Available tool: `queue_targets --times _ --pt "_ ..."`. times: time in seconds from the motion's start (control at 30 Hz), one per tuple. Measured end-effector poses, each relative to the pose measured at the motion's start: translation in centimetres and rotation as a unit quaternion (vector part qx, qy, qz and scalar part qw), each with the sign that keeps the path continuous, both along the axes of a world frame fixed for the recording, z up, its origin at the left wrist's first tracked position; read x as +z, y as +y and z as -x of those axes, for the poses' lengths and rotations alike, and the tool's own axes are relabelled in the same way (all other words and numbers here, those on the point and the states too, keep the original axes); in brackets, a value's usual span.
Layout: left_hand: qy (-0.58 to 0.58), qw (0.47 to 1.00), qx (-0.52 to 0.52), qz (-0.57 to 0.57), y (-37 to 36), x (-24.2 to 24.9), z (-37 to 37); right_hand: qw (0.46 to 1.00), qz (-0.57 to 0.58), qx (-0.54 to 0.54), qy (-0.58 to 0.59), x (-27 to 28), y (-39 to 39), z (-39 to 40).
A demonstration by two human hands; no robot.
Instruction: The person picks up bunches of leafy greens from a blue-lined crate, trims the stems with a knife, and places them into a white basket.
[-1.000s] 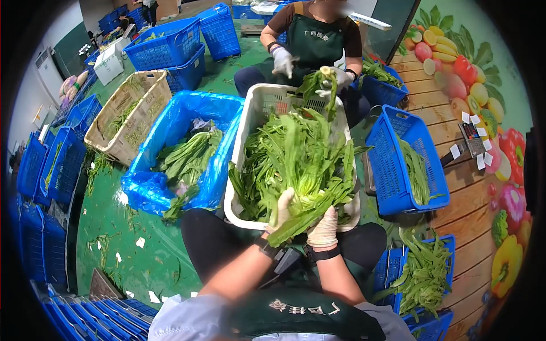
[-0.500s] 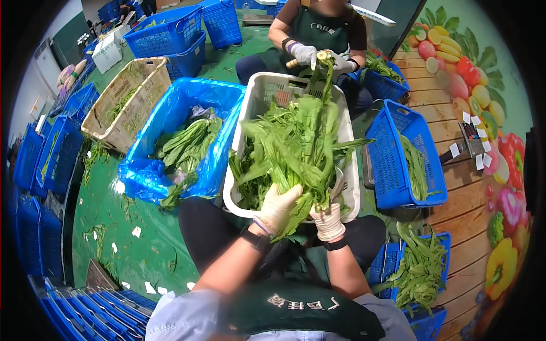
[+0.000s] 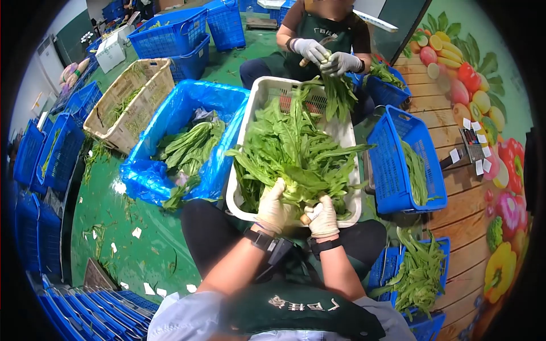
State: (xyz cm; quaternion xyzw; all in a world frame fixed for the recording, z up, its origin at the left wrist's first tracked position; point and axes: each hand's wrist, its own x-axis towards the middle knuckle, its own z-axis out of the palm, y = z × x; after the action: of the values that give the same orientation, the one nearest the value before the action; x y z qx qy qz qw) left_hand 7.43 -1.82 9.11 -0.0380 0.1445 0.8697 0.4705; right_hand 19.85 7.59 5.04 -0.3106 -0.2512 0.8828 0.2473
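My left hand (image 3: 272,209), in a pale glove, is closed around the base of a bunch of leafy green vegetables (image 3: 293,184). Close beside it, my right hand (image 3: 323,219), also gloved, grips a wooden-handled knife (image 3: 306,219); the handle end shows, while the blade is hidden among hand and leaves. Both hands are over the near edge of a white plastic crate (image 3: 232,199) that stands before my knees. More long-leaved greens (image 3: 278,131) fill much of this crate.
Opposite sits a co-worker, whose gloved hands (image 3: 325,58) hold greens and a wooden-handled tool. A blue-lined crate (image 3: 139,153) with greens and a beige crate (image 3: 94,122) stand left. Blue crates (image 3: 389,182) stand right, one heaped with greens (image 3: 418,278). Scraps litter the green floor.
The bunch in my left hand has shifted, with its base now up near my fingers. My right hand has turned, exposing the handle end. The co-worker's bunch now hangs downward.
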Motion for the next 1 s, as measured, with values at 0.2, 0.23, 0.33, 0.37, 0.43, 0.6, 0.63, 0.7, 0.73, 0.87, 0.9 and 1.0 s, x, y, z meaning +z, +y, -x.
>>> queue_targets --times 0.2,0.23,0.33,0.37,0.43,0.6,0.63,0.7,0.73,0.87,0.9,1.0 --pt "0.129 0.987 0.005 0.095 -0.7 -1.5 0.8 0.983 0.139 -0.002 -0.121 -1.4 1.1 -1.7" --pt "0.130 0.985 0.007 0.111 -0.2 -3.1 0.2 0.993 0.059 0.044 -0.089 -0.8 -0.2 -1.6" --pt "0.259 0.895 -0.155 0.328 -1.3 -2.3 -3.0 0.979 -0.107 0.107 -0.134 4.5 -4.1 -1.8" --pt "0.313 0.879 -0.182 0.310 -1.0 -1.5 -4.0 0.990 -0.068 0.070 -0.103 3.5 -3.7 -2.4" --pt "0.439 0.827 -0.231 0.265 -1.1 1.4 -5.8 0.999 -0.027 -0.033 -0.034 3.4 -2.4 -5.2" --pt "0.445 0.807 -0.370 0.121 1.1 4.5 -8.2 0.968 -0.079 -0.221 -0.092 14.8 0.7 -19.7" --pt "0.458 0.798 -0.374 0.116 1.7 3.7 -8.0 0.953 -0.106 -0.277 -0.060 17.3 1.1 -22.8" --pt "0.469 0.797 -0.360 0.123 2.3 1.9 -7.6 0.803 -0.358 -0.441 -0.183 18.1 3.3 -29.6" --pt "0.482 0.794 -0.348 0.129 2.5 2.0 -7.5 0.749 -0.377 -0.485 -0.246 17.5 5.5 -35.0" --pt "0.444 0.814 -0.316 0.200 2.1 0.6 -5.9 0.508 -0.473 -0.548 -0.467 12.8 11.6 -54.2" --pt "0.442 0.810 -0.312 0.226 1.8 0.1 -5.3 0.570 -0.325 -0.618 -0.433 12.2 10.7 -54.8" --pt "0.443 0.801 -0.302 0.267 0.6 -2.2 -2.9 0.710 0.050 -0.612 -0.344 2.2 6.2 -60.0"
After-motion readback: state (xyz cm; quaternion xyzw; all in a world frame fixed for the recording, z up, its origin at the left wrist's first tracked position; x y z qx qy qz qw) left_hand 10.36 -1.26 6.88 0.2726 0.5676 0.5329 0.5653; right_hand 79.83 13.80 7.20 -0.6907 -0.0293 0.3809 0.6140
